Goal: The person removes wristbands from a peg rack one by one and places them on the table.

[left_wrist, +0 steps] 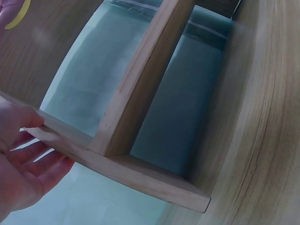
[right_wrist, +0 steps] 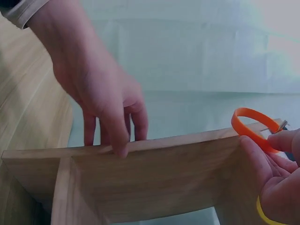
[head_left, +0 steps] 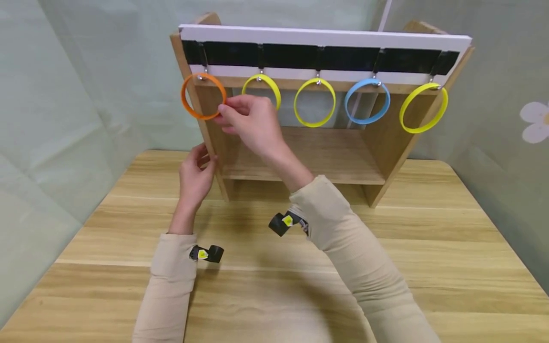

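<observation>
In the head view, my right hand (head_left: 257,121) pinches the lower right edge of an orange ring (head_left: 183,96) between thumb and fingers. The ring's top is at the leftmost metal hook under a white and black bar (head_left: 291,55). Lower down, my left hand (head_left: 195,176) grips the left side panel of a wooden rack (head_left: 309,147). Seen from the left wrist, the thumb of my left hand (left_wrist: 23,154) lies on one face of the panel (left_wrist: 140,180) and the fingers on the other. The right wrist view shows the orange ring (right_wrist: 241,129) beside the panel's edge.
From the other hooks hang a yellow ring (head_left: 278,90) partly behind my right hand, a second yellow ring (head_left: 296,104), a blue ring (head_left: 364,121) and a yellow ring (head_left: 416,130) at the right end. The rack stands on a wooden table (head_left: 240,295), with pale curtains (head_left: 86,95) behind.
</observation>
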Demonstrator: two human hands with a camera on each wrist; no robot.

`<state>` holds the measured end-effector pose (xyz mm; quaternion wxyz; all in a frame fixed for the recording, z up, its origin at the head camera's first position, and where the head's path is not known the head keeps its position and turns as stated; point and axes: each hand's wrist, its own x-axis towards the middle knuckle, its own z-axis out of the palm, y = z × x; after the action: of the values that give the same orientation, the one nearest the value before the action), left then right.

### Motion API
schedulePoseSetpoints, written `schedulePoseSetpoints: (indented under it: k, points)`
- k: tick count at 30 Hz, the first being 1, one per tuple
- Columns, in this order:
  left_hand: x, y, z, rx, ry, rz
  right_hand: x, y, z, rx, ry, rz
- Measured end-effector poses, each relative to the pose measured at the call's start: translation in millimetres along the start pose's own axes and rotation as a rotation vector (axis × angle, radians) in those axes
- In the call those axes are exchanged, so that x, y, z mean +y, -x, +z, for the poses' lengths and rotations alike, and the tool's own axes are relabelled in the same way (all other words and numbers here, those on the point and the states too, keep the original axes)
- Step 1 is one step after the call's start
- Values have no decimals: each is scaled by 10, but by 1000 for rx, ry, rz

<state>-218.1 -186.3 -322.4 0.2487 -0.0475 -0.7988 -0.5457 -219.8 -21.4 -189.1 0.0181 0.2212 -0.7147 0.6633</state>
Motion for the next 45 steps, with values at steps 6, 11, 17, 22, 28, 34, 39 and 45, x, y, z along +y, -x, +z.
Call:
schedulePoseSetpoints:
  k: [6,11,17,22,28,34,39,45]
  points:
    - [-7,-1,4,-10,17,1,-86,6,6,23,-33,-36]
    - [-13,-8,13,-5,30,-5,-161,38,1,27,-63,-94]
    - [-8,-10,21,7,35,12,-183,174,-41,-4,-80,-251]
    - [-9,-11,14,10,26,20,-178,325,-92,-21,-64,-272]
    - [-20,-22,24,18,32,26,-75,556,-169,-8,-114,-255]
    - [-36,-40,55,41,36,49,121,786,-230,0,-139,-263]
    - [-35,-36,53,39,-5,47,239,907,-318,5,-152,-234]
    - [-30,-28,44,33,38,12,396,1030,-484,9,-117,-191]
